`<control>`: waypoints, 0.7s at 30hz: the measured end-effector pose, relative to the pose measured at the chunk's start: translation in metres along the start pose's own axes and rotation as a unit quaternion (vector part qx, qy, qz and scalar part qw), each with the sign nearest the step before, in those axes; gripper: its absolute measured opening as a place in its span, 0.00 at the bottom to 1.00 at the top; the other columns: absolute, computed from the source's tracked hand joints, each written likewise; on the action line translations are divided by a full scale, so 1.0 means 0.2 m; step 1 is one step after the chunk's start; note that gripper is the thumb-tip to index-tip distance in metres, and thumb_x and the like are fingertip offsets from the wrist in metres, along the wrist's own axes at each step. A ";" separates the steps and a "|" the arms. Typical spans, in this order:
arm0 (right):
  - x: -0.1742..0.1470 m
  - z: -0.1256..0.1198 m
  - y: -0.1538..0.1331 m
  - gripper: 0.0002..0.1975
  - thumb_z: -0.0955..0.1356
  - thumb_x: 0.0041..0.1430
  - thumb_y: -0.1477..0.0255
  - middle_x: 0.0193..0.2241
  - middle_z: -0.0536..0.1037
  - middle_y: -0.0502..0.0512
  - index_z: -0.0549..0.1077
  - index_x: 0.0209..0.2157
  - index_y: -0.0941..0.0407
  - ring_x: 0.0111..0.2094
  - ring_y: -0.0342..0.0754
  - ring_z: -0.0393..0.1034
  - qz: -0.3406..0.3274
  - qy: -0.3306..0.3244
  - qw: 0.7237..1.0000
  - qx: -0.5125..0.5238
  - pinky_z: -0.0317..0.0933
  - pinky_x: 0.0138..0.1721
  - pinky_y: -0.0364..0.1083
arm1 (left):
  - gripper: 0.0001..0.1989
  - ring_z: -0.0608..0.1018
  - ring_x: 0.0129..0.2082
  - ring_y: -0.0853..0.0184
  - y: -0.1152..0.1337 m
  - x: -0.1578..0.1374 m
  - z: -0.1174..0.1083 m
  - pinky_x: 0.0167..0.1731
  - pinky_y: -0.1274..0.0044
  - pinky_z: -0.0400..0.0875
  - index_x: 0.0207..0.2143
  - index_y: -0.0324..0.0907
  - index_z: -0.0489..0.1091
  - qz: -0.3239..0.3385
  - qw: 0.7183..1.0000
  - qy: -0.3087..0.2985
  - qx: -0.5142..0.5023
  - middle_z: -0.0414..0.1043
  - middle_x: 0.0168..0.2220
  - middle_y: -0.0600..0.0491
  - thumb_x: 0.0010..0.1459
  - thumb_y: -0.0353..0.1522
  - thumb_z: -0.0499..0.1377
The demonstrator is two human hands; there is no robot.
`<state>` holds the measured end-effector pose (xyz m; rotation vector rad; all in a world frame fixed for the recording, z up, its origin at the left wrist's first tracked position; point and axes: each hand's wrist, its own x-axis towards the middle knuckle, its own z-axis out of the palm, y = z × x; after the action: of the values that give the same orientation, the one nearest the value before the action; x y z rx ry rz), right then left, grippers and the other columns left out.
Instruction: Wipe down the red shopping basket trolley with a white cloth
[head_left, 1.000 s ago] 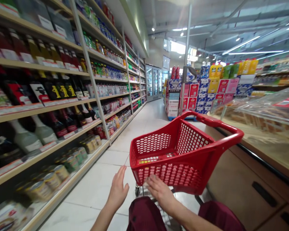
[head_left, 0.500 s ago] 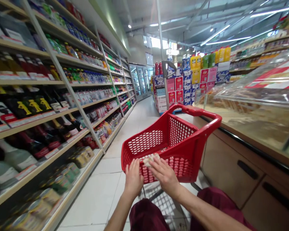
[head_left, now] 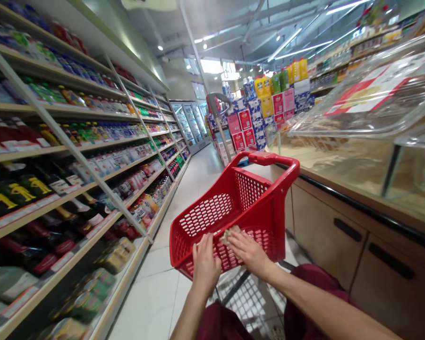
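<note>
A red plastic shopping cart (head_left: 265, 208) with perforated sides stands right in front of me, its basket showing no goods. My left hand (head_left: 206, 262) lies over the near side's top rim, fingers hooked across it and thumb on the outer face. To its right, my right hand (head_left: 250, 252) presses a crumpled pale cloth (head_left: 229, 233) against the same side, just below the rim. The fingers are stretched together over the cloth, hiding part of it. The cart's handle (head_left: 269, 158) rises at the far right end, apart from both hands.
Shelves of bottles and cans (head_left: 102, 179) run along the left. At right stands a wooden counter (head_left: 326, 212) with black handles and clear-lidded food trays (head_left: 368, 104). Stacked drink boxes (head_left: 244, 127) and a grey pole-like handle (head_left: 219, 111) are ahead; the tiled floor (head_left: 198, 174) leads towards glass-door fridges (head_left: 191, 123).
My view has tilted and turned a little to the right. Both hands have shifted slightly along the cart's near rim towards the handle end, the right one carrying the cloth with it.
</note>
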<state>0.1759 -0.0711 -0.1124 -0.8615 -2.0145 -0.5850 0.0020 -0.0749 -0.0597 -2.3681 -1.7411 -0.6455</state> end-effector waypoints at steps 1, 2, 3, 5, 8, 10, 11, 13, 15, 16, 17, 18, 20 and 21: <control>-0.04 0.00 0.01 0.15 0.56 0.61 0.76 0.44 0.73 0.54 0.70 0.42 0.59 0.53 0.48 0.58 -0.001 -0.009 1.000 -0.001 0.59 0.50 0.51 | 0.30 0.61 0.55 0.62 0.01 0.00 0.00 0.54 0.61 0.51 0.52 0.34 0.57 0.009 1.000 -0.004 0.001 0.61 0.53 0.43 0.42 0.21 0.46; -0.07 0.00 0.02 0.15 0.56 0.61 0.75 0.44 0.73 0.54 0.70 0.43 0.58 0.52 0.47 0.59 -0.001 -0.017 1.000 0.000 0.60 0.49 0.50 | 0.30 0.60 0.55 0.62 0.03 0.00 0.01 0.54 0.61 0.51 0.52 0.35 0.56 0.015 1.000 -0.003 0.003 0.61 0.53 0.44 0.42 0.21 0.46; -0.09 -0.02 0.02 0.15 0.56 0.61 0.75 0.44 0.73 0.54 0.70 0.43 0.58 0.52 0.47 0.59 0.001 -0.022 1.000 -0.001 0.60 0.49 0.50 | 0.30 0.60 0.55 0.62 0.03 0.00 0.02 0.54 0.60 0.51 0.52 0.35 0.56 0.019 1.000 0.001 0.009 0.61 0.53 0.44 0.42 0.21 0.46; -0.07 -0.06 0.05 0.15 0.56 0.61 0.75 0.46 0.71 0.55 0.69 0.45 0.58 0.54 0.48 0.56 0.009 -0.014 1.000 -0.005 0.58 0.50 0.51 | 0.30 0.60 0.55 0.62 0.05 0.01 0.04 0.54 0.60 0.50 0.52 0.35 0.56 0.020 0.999 0.014 0.022 0.59 0.54 0.43 0.42 0.21 0.46; 0.02 -0.12 0.11 0.16 0.56 0.61 0.77 0.49 0.68 0.56 0.68 0.47 0.58 0.57 0.49 0.50 0.022 0.015 0.999 -0.021 0.55 0.53 0.53 | 0.30 0.59 0.56 0.61 0.07 0.03 0.06 0.54 0.59 0.50 0.53 0.34 0.55 0.031 0.998 0.027 0.038 0.58 0.55 0.42 0.43 0.22 0.47; 0.03 -0.14 0.16 0.16 0.56 0.60 0.77 0.48 0.69 0.57 0.68 0.46 0.58 0.57 0.49 0.50 0.019 0.019 0.999 -0.030 0.56 0.52 0.53 | 0.30 0.58 0.56 0.61 0.10 0.06 0.07 0.55 0.60 0.49 0.54 0.35 0.55 0.041 0.998 0.028 0.042 0.57 0.55 0.43 0.44 0.23 0.47; 0.01 -0.14 0.18 0.15 0.56 0.60 0.77 0.47 0.70 0.57 0.69 0.45 0.59 0.56 0.49 0.52 0.014 0.010 0.999 -0.031 0.57 0.51 0.53 | 0.30 0.58 0.56 0.61 0.11 0.07 0.07 0.55 0.60 0.49 0.54 0.35 0.54 0.045 0.998 0.024 0.043 0.57 0.55 0.43 0.44 0.22 0.47; -0.06 -0.14 0.21 0.15 0.57 0.60 0.77 0.45 0.72 0.56 0.69 0.45 0.59 0.54 0.48 0.56 0.003 -0.020 0.999 -0.028 0.58 0.51 0.51 | 0.31 0.58 0.56 0.62 0.13 0.08 0.08 0.55 0.60 0.48 0.54 0.35 0.54 0.049 0.998 0.012 0.044 0.57 0.55 0.43 0.43 0.22 0.47; -0.09 -0.16 0.23 0.15 0.58 0.59 0.76 0.46 0.71 0.56 0.68 0.46 0.58 0.54 0.48 0.56 0.004 -0.042 0.999 -0.025 0.58 0.51 0.51 | 0.31 0.58 0.56 0.62 0.15 0.08 0.08 0.55 0.60 0.48 0.54 0.35 0.53 0.048 0.998 0.008 0.046 0.56 0.56 0.43 0.44 0.22 0.47; -0.09 -0.17 0.24 0.15 0.58 0.59 0.76 0.47 0.70 0.56 0.67 0.47 0.58 0.55 0.48 0.53 0.011 -0.042 0.999 -0.025 0.57 0.52 0.51 | 0.31 0.57 0.57 0.62 0.15 0.08 0.09 0.55 0.60 0.48 0.54 0.34 0.53 0.046 0.998 0.011 0.049 0.56 0.56 0.42 0.44 0.22 0.47; -0.07 -0.19 0.26 0.16 0.58 0.59 0.76 0.49 0.69 0.55 0.67 0.48 0.57 0.56 0.48 0.51 0.018 -0.036 0.999 -0.026 0.55 0.53 0.51 | 0.31 0.57 0.57 0.62 0.16 0.08 0.10 0.55 0.60 0.48 0.55 0.33 0.52 0.044 0.998 0.015 0.051 0.55 0.56 0.42 0.44 0.22 0.47; -0.04 -0.20 0.27 0.16 0.58 0.59 0.77 0.50 0.67 0.55 0.66 0.49 0.57 0.57 0.49 0.48 0.027 -0.024 0.999 -0.028 0.53 0.54 0.52 | 0.31 0.56 0.57 0.62 0.17 0.08 0.11 0.55 0.60 0.47 0.55 0.33 0.52 0.040 0.998 0.019 0.052 0.55 0.56 0.42 0.45 0.23 0.47; 0.00 -0.22 0.31 0.17 0.58 0.60 0.77 0.51 0.66 0.55 0.65 0.49 0.56 0.58 0.49 0.45 0.046 -0.007 0.998 -0.037 0.51 0.54 0.54 | 0.31 0.55 0.58 0.61 0.18 0.08 0.12 0.55 0.60 0.47 0.55 0.32 0.51 0.031 0.998 0.022 0.051 0.54 0.57 0.41 0.45 0.23 0.47; -0.01 -0.23 0.33 0.17 0.57 0.60 0.78 0.51 0.66 0.55 0.65 0.49 0.56 0.58 0.49 0.46 0.049 -0.006 0.998 -0.040 0.52 0.54 0.54 | 0.31 0.55 0.58 0.61 0.19 0.08 0.12 0.55 0.60 0.47 0.55 0.32 0.51 0.028 0.998 0.020 0.050 0.54 0.57 0.41 0.45 0.23 0.47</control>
<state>0.2499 -0.0593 -0.0836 -1.0094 -1.9581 -0.6096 0.0475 -0.0639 -0.0694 -2.3122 -1.6436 -0.5807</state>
